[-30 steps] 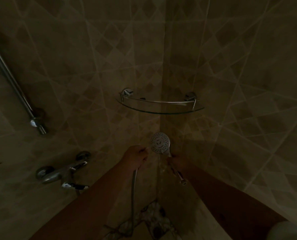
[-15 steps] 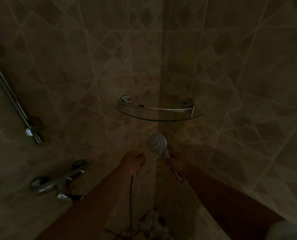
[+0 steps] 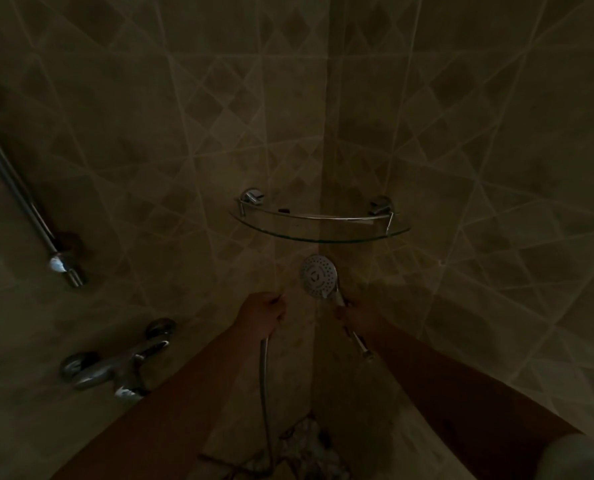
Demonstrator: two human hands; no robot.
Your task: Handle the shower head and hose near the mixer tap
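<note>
Two hands meet low in a dim tiled shower corner, and the gloom swallows much of the detail. Far left, a rail point(image 3: 18, 199) slants down the wall, its top cut off by the frame edge and its lower end fixed in a shiny bracket. Below it the mixer point(image 3: 115, 362) juts from the wall, its spout half lost behind the left forearm. The left hand point(image 3: 262, 315) is curled round the hose point(image 3: 264, 382), which hangs straight down from the fist and fades into a dark tangle on the pebbled floor point(image 3: 309, 445); where it ends cannot be made out. Above and between the hands, a glass corner shelf point(image 3: 319, 237) with a metal guard bar spans the two walls; a small dark thing at its back is too dim to identify. Just under the shelf sits the shower head point(image 3: 319, 276), its round spray face turned toward the camera, held close to the corner seam. The right hand point(image 3: 356, 315) grips its handle, hiding the middle of it; the handle's lower end pokes out below the fist. The hands are apart, each clamped on its own piece. A pale sleeve point(image 3: 579, 459) is cropped at the bottom right corner.
</note>
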